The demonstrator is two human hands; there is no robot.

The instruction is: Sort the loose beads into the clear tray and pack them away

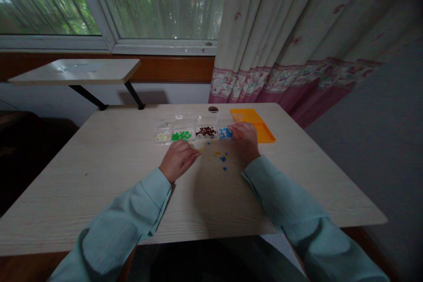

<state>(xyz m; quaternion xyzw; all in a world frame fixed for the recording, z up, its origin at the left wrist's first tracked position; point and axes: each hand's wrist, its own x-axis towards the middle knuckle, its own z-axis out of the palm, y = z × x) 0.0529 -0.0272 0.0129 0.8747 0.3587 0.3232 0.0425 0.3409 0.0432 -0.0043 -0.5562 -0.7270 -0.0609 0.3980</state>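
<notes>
My left hand (pixel 180 158) rests on the table with its fingers curled together, the tips beside a small yellow piece (pixel 201 149). Whatever it may pinch is too small to make out. My right hand (pixel 246 139) is at the right end of a clear compartment box, fingertips drawn together over the blue pieces (pixel 225 133). Anything between those fingertips is hidden. Other compartments hold brown pieces (pixel 205 131), green pieces (pixel 181 135) and cream pieces (pixel 161 137). Between my hands lie several loose blue pieces (pixel 223 158) and yellow pieces (pixel 216 153).
An orange tray (pixel 264 133) lies behind and right of my right hand. At the back left, a raised shelf (pixel 109 70) stands on black legs on the pale wooden table (pixel 109 176). Near the back edge is a round hole (pixel 213 109). A curtain (pixel 257 44) hangs beyond.
</notes>
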